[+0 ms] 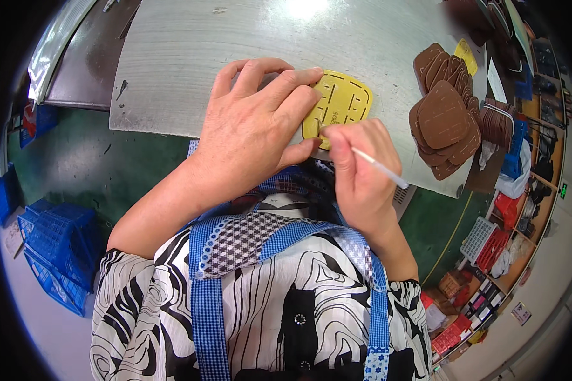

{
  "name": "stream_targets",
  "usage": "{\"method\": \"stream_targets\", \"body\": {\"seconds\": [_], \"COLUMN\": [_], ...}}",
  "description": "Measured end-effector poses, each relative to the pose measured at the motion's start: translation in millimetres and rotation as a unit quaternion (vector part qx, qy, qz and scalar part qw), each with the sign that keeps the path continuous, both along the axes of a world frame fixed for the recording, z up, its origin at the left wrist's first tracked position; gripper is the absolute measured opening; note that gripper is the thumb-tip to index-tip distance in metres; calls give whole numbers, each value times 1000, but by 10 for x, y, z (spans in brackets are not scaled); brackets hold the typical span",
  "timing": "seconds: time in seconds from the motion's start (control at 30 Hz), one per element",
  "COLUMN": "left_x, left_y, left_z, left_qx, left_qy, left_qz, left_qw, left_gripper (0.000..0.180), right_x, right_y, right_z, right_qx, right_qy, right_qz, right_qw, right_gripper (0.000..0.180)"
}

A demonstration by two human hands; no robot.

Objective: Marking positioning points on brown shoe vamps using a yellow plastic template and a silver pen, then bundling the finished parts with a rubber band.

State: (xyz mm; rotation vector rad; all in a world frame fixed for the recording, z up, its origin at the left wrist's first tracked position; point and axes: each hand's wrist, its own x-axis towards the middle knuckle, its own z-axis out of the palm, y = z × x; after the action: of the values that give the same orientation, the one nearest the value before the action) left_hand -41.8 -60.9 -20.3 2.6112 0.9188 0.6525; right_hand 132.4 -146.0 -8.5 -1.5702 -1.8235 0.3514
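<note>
Gripping slim pen (380,167) over slotted template (344,105)

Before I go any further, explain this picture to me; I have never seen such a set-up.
No machine is at work here, just a person's two bare hands. One wide fisheye camera, worn on the head, looks down at them, which is why straight edges bend. The left hand rests its fingertips on a yellow slotted plate near the front edge of the grey table. The right hand holds a slim white pen-like tool at that plate. Farther right, brown rounded pieces lie in overlapping piles.
</note>
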Motion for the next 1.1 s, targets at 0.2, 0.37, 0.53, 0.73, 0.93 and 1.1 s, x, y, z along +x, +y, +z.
{"method": "stream_targets", "body": {"seconds": [0.2,0.37,0.53,0.73,0.93,1.1], "left_x": [-10,-14,-38,-17,-24,-35], "left_y": [4,30,14,-6,-14,-20], "left_z": [0,-20,1,16,29,13], "left_qx": [11,13,6,18,16,21], "left_qy": [11,9,33,53,61,62], "left_qz": [1,-6,-10,-14,-14,-12], "left_qw": [1000,1000,999,998,998,998], "left_gripper": [45,45,47,50,50,49], "right_x": [128,9,75,285,126,163], "right_y": [271,149,-159,182,-84,-253], "right_z": [16,23,59,-64,14,75], "right_qx": [1,-19,-80,14,-25,-75], "right_qy": [66,0,62,73,7,113], "right_qz": [-90,-64,-27,-130,-94,-63], "right_qw": [994,998,994,989,995,989], "right_gripper": [21,12,15,24,13,17]}}
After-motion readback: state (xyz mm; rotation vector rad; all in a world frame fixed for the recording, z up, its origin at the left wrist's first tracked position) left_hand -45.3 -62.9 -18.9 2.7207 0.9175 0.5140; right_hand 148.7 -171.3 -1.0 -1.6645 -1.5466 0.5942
